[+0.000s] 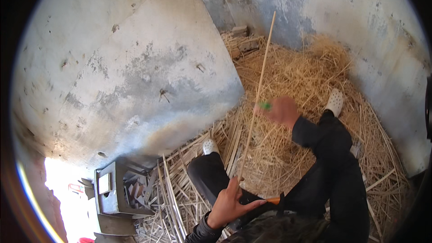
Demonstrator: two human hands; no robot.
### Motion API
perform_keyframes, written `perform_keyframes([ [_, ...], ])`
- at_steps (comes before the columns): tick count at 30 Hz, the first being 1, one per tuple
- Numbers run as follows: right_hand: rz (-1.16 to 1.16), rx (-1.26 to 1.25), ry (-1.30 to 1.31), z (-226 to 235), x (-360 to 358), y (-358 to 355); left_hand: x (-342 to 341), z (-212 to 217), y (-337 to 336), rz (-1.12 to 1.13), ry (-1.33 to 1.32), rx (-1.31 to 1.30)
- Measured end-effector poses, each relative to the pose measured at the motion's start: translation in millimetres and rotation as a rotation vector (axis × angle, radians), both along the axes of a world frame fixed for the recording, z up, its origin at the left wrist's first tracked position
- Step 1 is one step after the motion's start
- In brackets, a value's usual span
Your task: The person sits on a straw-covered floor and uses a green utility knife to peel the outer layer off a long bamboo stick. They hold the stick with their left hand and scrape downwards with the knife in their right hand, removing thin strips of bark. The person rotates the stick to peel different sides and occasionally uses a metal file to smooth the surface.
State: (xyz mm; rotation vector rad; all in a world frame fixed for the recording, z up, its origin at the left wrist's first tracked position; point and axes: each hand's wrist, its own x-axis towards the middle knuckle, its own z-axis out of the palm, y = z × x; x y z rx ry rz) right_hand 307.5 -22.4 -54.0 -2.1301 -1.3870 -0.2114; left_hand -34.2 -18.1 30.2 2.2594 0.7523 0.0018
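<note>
A long, thin pale wooden stick (262, 72) slants upward in front of me. Its lower end meets the fingers of my left hand (230, 208), which are closed about it while the thumb stretches out to the right. Beside that thumb, over my lap, is an orange handle-like piece (273, 200); the rest of it is hidden. Farther up, my right hand (283, 110) is closed and smeared by motion, next to the stick's middle. From its fingers pokes a small green object (265, 105), too blurred to name; whether it touches the stick I cannot tell.
Straw (319, 69) is heaped against the far wall. Split wooden strips (171, 198) cover the floor around my legs. A stained pale wall (135, 76) juts in from the left. Below it stands a grey wooden cabinet-like piece (109, 189) near a bright opening.
</note>
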Motion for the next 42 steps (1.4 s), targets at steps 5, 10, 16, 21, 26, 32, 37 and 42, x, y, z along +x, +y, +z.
perform_keyframes([
  [5,0.193,0.066,-0.065,-6.9,-46.5,-11.4,2.7,3.4,3.2,-0.047,-0.047,-0.005],
  [10,0.217,0.143,-0.091,22.2,-62.7,-14.7,8.4,-7.4,14.9,-0.001,-0.377,-0.648],
  [16,0.157,0.084,-0.066,28.4,-50.8,-13.5,10.6,-11.3,8.1,0.027,-0.327,-0.651],
  [21,0.368,0.182,-0.111,9.3,-83.7,-29.9,20.7,-16.8,13.9,-0.012,-0.344,-0.618],
  [26,0.025,0.022,-0.052,22.1,-20.9,-5.2,19.1,-11.2,16.5,-0.032,-0.335,-0.599],
  [32,0.160,0.157,-0.093,5.4,-59.8,-13.9,16.2,-13.9,17.1,-0.042,-0.337,-0.624],
  [37,0.218,0.185,-0.099,2.1,-53.7,-8.1,10.8,-18.9,20.5,-0.035,-0.373,-0.687],
  [42,0.049,0.111,-0.007,4.4,-21.5,0.1,5.2,-11.1,14.2,-0.041,-0.316,-0.644],
])
